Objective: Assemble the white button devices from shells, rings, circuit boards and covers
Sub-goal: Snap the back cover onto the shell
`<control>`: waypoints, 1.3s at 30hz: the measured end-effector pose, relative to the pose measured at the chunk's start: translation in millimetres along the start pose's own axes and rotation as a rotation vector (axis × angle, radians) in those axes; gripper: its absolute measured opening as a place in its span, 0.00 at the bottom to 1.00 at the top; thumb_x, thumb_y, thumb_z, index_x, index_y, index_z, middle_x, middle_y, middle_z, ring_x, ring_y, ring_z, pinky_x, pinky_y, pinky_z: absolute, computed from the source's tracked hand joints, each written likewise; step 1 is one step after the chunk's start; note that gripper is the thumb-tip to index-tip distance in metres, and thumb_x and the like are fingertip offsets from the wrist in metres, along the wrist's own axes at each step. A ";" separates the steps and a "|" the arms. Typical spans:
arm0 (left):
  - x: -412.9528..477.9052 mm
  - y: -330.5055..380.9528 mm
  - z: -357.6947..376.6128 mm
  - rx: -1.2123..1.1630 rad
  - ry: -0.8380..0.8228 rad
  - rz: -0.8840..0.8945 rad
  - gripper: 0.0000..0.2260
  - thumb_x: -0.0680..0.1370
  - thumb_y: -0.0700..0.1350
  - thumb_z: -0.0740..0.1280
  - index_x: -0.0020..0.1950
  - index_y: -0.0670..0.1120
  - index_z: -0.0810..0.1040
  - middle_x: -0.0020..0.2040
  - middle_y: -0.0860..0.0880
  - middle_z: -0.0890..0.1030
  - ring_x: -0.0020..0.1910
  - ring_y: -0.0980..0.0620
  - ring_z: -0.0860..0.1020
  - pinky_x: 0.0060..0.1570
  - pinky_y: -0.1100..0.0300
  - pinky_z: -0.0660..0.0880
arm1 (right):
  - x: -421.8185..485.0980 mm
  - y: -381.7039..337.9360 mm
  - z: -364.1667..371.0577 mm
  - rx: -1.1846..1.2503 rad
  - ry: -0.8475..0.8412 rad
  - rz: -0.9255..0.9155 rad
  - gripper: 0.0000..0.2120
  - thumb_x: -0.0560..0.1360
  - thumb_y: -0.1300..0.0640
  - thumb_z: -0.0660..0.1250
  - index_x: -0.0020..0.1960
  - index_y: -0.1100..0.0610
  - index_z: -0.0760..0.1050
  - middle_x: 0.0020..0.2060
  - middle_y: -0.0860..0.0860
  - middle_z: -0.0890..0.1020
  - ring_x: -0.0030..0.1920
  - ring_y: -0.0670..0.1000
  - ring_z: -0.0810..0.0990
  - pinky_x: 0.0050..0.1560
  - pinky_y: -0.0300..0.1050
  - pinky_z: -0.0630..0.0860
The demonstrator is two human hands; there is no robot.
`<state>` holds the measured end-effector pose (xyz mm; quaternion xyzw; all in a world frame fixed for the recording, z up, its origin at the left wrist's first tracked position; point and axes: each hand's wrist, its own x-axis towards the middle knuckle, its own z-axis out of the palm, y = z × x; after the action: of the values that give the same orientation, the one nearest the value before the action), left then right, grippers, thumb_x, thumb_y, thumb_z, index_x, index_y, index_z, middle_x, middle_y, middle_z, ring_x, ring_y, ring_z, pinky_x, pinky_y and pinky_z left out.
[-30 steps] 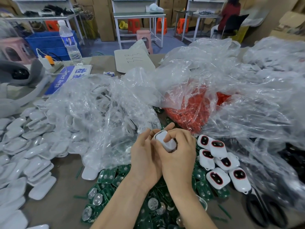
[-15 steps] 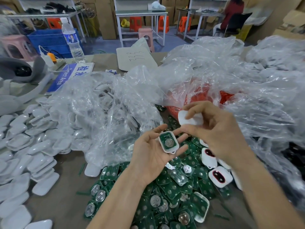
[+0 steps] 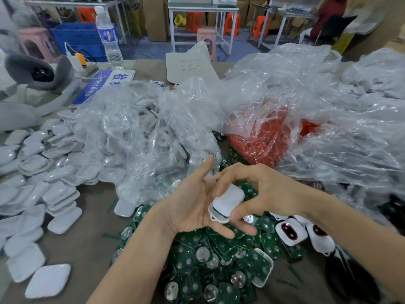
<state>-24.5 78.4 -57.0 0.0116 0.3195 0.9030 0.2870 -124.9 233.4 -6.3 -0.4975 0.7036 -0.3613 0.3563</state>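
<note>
— Where was the part?

— Between both hands. The left hand (image 3: 192, 207) lay palm up, its fingers (image 3: 232, 230) stretched flat under the shell (image 3: 219, 217), thumb raised clear and clasping nothing. The right hand (image 3: 269, 189) reached in from above, its fingers (image 3: 225, 181) and thumb pinching the cover (image 3: 229, 199) right on top of the shell.

— Was it snapped home?

— I'd say not. A thin green line of the board (image 3: 219, 212) showed between cover and shell, so the seam looked unclosed.

— How should that press go?

— Match the rounded corners first and keep the shell's small tab end free. Then squeeze evenly round the rim, not at one corner. The flat left fingers make a fair anvil. Forcing it skewed could nip the board.

— And the materials?

— The cover was matte white plastic, a rounded rectangle, slightly domed. Below the fingers lay a heap of boards (image 3: 219, 260), glossy green with round silvery discs. Left of the left hand, loose covers (image 3: 43, 194) spread over the brown desk (image 3: 87, 216). Beyond the fingers sat crinkled clear bags (image 3: 142, 128), one holding red rings (image 3: 263, 139). Under the right wrist lay ringed shells (image 3: 289, 232), white with dark centres.
</note>
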 end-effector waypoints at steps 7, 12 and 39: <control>0.1 -0.8 2.7 0.052 0.102 -0.022 0.38 0.71 0.69 0.59 0.77 0.54 0.58 0.51 0.40 0.83 0.44 0.35 0.84 0.30 0.52 0.82 | 2.7 12.5 8.8 0.056 -0.010 -0.047 0.16 0.65 0.62 0.78 0.50 0.52 0.80 0.54 0.50 0.80 0.56 0.51 0.79 0.62 0.49 0.73; 1.0 1.9 1.2 -0.004 0.210 0.097 0.36 0.74 0.68 0.58 0.77 0.51 0.59 0.62 0.36 0.78 0.51 0.30 0.81 0.38 0.50 0.83 | -4.7 17.8 4.4 -0.027 0.164 -0.089 0.15 0.66 0.61 0.79 0.49 0.50 0.80 0.50 0.41 0.81 0.55 0.46 0.79 0.59 0.47 0.75; 14.6 -5.3 12.4 0.234 0.598 0.413 0.17 0.69 0.39 0.70 0.57 0.35 0.79 0.52 0.39 0.84 0.48 0.47 0.85 0.43 0.62 0.82 | -17.8 39.7 15.2 0.285 0.652 -0.073 0.12 0.69 0.56 0.74 0.52 0.48 0.80 0.48 0.46 0.83 0.49 0.46 0.82 0.47 0.36 0.78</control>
<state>-31.5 96.5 -52.6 -0.1557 0.4811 0.8627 -0.0101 -124.9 257.8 -45.4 -0.3261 0.7047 -0.6080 0.1656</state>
